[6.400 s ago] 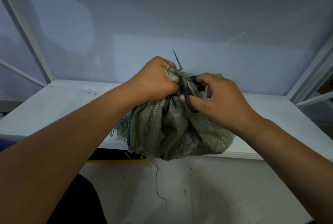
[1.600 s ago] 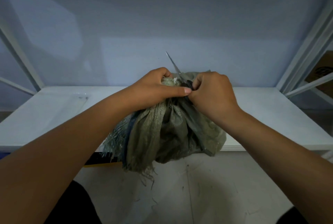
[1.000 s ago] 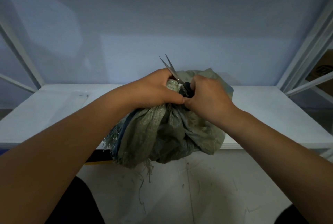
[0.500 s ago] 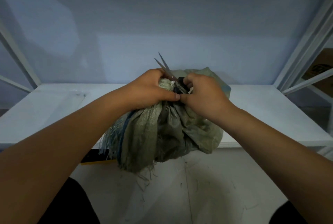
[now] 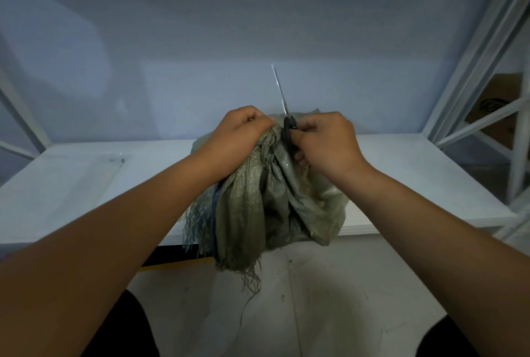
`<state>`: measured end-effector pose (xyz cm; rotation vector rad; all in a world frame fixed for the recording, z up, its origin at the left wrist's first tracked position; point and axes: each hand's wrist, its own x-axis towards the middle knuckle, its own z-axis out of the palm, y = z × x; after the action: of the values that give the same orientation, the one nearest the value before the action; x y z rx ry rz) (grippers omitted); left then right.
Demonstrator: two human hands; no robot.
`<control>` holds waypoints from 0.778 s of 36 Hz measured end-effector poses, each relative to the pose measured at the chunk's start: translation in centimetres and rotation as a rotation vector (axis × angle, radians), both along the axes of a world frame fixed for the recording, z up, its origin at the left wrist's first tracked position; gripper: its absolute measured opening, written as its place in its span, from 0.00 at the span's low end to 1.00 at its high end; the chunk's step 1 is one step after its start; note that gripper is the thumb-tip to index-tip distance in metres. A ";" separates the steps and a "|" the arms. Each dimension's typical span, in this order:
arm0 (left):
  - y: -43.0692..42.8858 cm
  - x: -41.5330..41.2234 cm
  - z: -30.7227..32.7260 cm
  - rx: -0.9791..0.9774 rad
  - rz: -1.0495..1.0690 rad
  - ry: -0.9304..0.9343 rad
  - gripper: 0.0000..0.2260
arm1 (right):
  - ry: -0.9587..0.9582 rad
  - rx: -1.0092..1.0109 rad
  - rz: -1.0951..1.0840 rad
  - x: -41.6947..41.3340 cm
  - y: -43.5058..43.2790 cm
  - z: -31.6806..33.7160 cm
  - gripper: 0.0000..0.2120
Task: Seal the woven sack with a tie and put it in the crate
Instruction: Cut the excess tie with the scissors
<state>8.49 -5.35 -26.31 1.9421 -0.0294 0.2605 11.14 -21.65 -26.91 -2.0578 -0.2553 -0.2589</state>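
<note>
1. the woven sack [image 5: 272,199] sits on the front edge of the white shelf [image 5: 86,178], its frayed lower folds hanging over that edge toward the floor
2. the step in hand looks like the sealing one: the sack's mouth is bunched into a tight neck above the shelf's front edge, and both hands work right at that neck
3. the tie itself is hidden under the fingers, so i cannot tell whether it is already cinched or whether its spare end is about to be trimmed
4. the left hand [image 5: 238,133] is clenched round the gathered neck, knuckles up, forearm reaching in low over the shelf's front edge
5. the right hand [image 5: 329,138] has its fingers curled round the black handle of the scissors [image 5: 282,98], pressed against the same neck; the blades lie together and point up toward the wall behind the shelf
6. the next move likely calls for keeping the neck squeezed while the tie is finished, then laying the scissors on the shelf so that hand is free to lift
7. no crate shows anywhere around the shelf, so it has to be found before the sack can go in
</note>
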 end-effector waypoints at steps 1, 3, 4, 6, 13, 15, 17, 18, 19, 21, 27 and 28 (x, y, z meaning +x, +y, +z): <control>-0.2 0.2 -0.1 0.001 0.008 -0.001 0.11 | 0.020 0.023 -0.008 0.1 -0.2 0.0 0.10; -0.6 0.4 -0.3 0.000 0.030 0.009 0.12 | 0.055 0.063 -0.027 0.3 -0.8 0.1 0.11; -0.9 0.5 -0.3 -0.005 0.033 0.017 0.13 | 0.073 0.083 -0.037 0.4 -1.2 0.1 0.11; -1.5 0.8 -0.4 -0.021 0.027 0.028 0.15 | 0.107 0.117 -0.058 0.9 -1.9 0.0 0.11; -4.1 2.4 -1.4 -0.011 0.035 0.020 0.14 | 0.158 0.187 -0.109 2.4 -4.3 -0.6 0.13; -4.9 3.1 -1.8 0.021 0.048 0.007 0.11 | 0.153 0.174 -0.120 2.8 -4.8 -0.9 0.14; -5.7 3.7 -2.3 0.039 0.050 0.001 0.10 | 0.152 0.164 -0.130 3.2 -5.3 -1.2 0.15; -6.1 4.0 -2.5 0.042 0.049 0.001 0.11 | 0.156 0.161 -0.135 3.5 -5.6 -1.4 0.15; -6.5 4.3 -2.6 0.046 0.048 0.004 0.12 | 0.163 0.161 -0.139 3.7 -5.9 -1.5 0.14; -7.2 4.9 -3.0 0.049 0.046 0.013 0.14 | 0.178 0.162 -0.158 4.3 -6.6 -1.8 0.15; -9.9 6.5 -4.4 -0.036 0.036 0.117 0.12 | 0.237 0.151 -0.251 6.0 -8.8 -3.5 0.20; -10.5 6.8 -4.7 -0.069 0.022 0.140 0.13 | 0.257 0.157 -0.259 6.3 -9.1 -4.0 0.19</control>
<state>15.28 -15.84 -30.99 1.8889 0.0916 0.1379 17.42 -30.71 -30.86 -1.9415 0.1845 -0.1633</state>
